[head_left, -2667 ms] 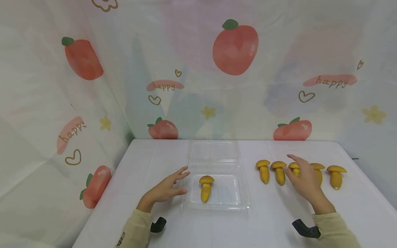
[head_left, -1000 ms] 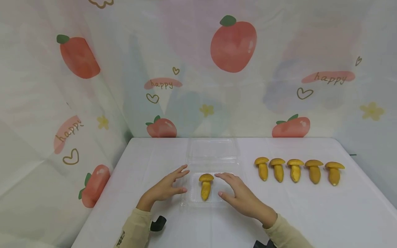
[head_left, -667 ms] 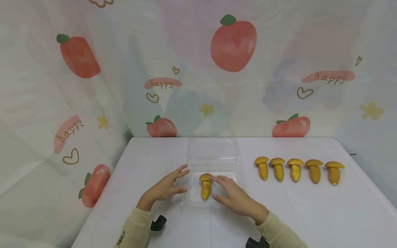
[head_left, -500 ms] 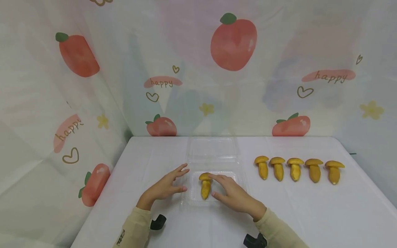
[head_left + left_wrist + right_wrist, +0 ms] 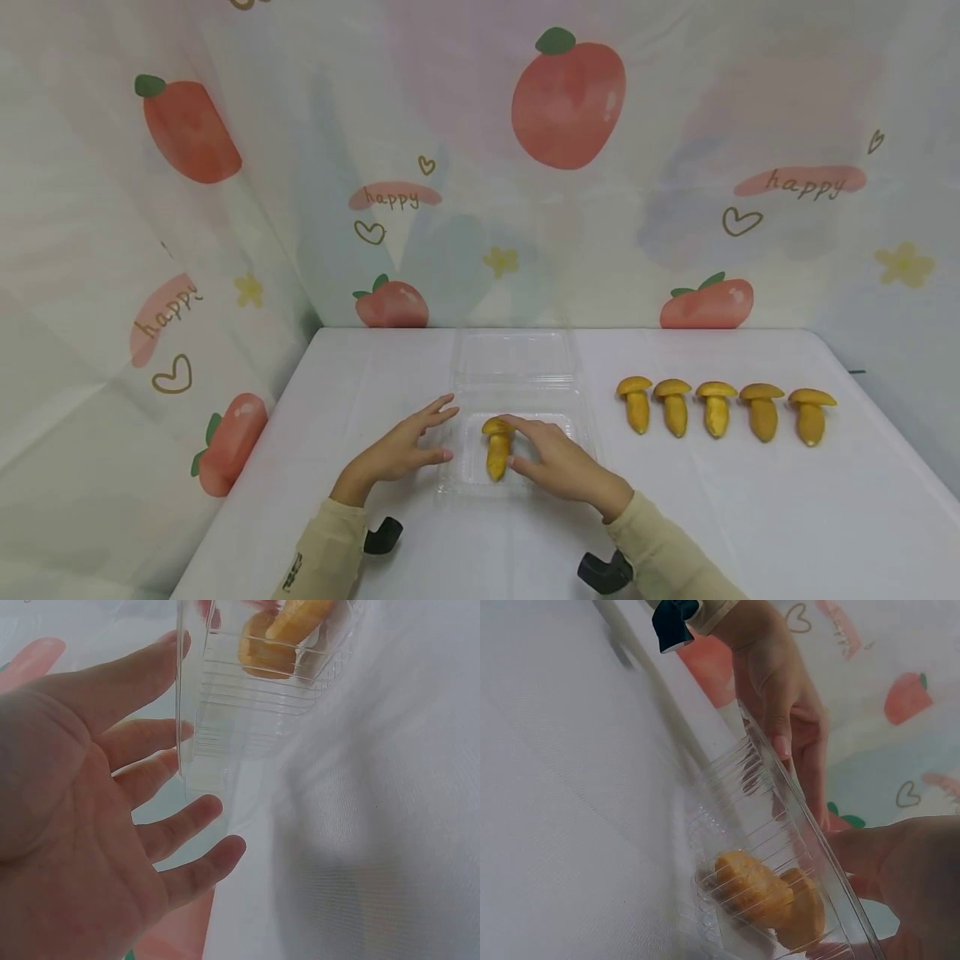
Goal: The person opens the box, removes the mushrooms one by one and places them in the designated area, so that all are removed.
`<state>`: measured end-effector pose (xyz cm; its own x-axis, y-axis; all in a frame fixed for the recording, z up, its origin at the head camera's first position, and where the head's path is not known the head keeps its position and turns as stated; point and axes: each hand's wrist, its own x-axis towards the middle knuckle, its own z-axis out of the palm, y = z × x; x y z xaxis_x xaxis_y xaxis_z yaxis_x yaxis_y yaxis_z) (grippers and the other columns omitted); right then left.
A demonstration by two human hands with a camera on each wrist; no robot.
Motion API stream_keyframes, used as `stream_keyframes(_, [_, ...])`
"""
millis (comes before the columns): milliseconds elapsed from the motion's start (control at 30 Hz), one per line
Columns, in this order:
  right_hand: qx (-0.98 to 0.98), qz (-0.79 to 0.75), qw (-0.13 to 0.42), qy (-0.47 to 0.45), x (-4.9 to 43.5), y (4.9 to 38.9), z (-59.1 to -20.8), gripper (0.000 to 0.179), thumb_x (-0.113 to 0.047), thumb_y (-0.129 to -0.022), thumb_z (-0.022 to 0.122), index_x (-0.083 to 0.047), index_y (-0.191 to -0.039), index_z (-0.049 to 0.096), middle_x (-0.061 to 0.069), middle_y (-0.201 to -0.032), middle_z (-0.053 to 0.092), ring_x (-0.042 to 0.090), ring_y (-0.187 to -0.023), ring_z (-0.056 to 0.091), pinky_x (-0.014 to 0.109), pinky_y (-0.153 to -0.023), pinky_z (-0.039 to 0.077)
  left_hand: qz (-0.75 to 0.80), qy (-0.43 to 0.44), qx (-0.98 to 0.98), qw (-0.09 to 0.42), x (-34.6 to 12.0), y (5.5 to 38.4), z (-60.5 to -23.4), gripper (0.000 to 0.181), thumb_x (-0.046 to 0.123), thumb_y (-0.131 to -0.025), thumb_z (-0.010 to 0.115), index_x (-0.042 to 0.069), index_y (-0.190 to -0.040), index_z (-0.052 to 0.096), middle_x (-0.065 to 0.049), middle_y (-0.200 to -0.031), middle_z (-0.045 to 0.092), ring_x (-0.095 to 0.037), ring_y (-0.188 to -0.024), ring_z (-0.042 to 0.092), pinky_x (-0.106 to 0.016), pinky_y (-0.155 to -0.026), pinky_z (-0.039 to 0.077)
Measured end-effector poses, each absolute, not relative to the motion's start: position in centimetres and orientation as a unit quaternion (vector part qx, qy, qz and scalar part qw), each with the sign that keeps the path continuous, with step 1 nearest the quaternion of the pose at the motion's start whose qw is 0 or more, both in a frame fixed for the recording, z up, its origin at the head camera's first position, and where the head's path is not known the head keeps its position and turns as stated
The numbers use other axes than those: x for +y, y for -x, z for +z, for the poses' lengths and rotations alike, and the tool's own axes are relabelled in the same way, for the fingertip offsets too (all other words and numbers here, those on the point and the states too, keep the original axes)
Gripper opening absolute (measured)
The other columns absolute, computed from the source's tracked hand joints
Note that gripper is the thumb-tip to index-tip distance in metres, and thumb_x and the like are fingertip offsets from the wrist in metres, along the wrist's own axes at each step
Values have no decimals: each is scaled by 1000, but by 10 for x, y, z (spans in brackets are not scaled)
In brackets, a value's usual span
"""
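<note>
A yellow mushroom (image 5: pixel 497 450) lies in the bottom of a clear plastic clamshell box (image 5: pixel 517 487) on the white table. My right hand (image 5: pixel 566 467) reaches over the box's right side. Its index fingertip is right at the mushroom's cap and its thumb tip is beside the stem. In the right wrist view, the lower fingers of the right hand (image 5: pixel 922 877) show through the clear wall near the mushroom (image 5: pixel 761 896). At the box's left side my left hand (image 5: pixel 401 450) is spread, with its thumb and fingertips close to the rim (image 5: pixel 181 697).
Several more yellow mushrooms (image 5: pixel 717 408) lie in a row at the right of the table (image 5: pixel 750 517), caps away from me. The box's lid (image 5: pixel 513 354) is folded back toward the rear edge. A patterned cloth (image 5: pixel 480 167) hangs behind and at the left.
My right hand has moved left from over the mushroom row to the box and in to the mushroom there. My left hand and the box have stayed in place.
</note>
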<state>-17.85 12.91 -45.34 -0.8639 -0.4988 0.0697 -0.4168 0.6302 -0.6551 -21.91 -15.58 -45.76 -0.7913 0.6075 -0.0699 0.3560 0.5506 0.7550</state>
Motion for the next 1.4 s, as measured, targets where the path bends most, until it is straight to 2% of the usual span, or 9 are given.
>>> stream_keyframes(167, [903,-342,73,251,127,182,-454,56,-20,-97,66,-6,-148,49,20,-143,59,44,-131,54,65,-108,43,387,-273,865,166,-155,219,-457,70,18,-95,71,3,-155,38,-12,-170,21,-42,-155,21,-66,-118,31])
stream_keyframes(400, [894,-325,95,293,123,186,-456,57,-17,-97,66,-11,-149,46,17,-132,67,41,-116,63,61,-96,50,387,-274,864,166,-156,220,-460,70,19,-96,70,3,-156,37,-12,-170,21,-42,-156,20,-67,-119,30])
stream_keyframes(700, [884,-318,124,320,118,194,-457,59,-19,-98,66,-6,-152,44,18,-142,61,40,-129,57,61,-109,44,384,-274,866,167,-156,220,-460,70,21,-96,69,4,-156,37,-11,-170,20,-42,-156,20,-67,-118,30])
stream_keyframes(933, [872,-337,111,336,114,198,-461,57,-15,-98,65,-4,-150,45,14,-144,60,33,-133,57,55,-111,45,388,-278,862,168,-157,221,-461,70,21,-96,70,4,-156,37,-12,-170,19,-43,-155,21,-68,-117,32])
stream_keyframes(1167, [868,-373,75,318,115,197,-458,48,-8,-95,66,-5,-141,52,12,-134,66,33,-121,63,57,-105,50,388,-273,864,170,-156,221,-461,70,21,-96,70,5,-156,37,-11,-170,19,-42,-155,21,-67,-118,31])
stream_keyframes(1400, [864,-406,51,295,122,197,-460,47,-10,-95,68,-5,-138,53,10,-132,66,28,-114,62,51,-100,52,386,-271,865,168,-154,220,-459,70,19,-96,70,5,-156,37,-12,-170,20,-42,-155,21,-66,-116,34])
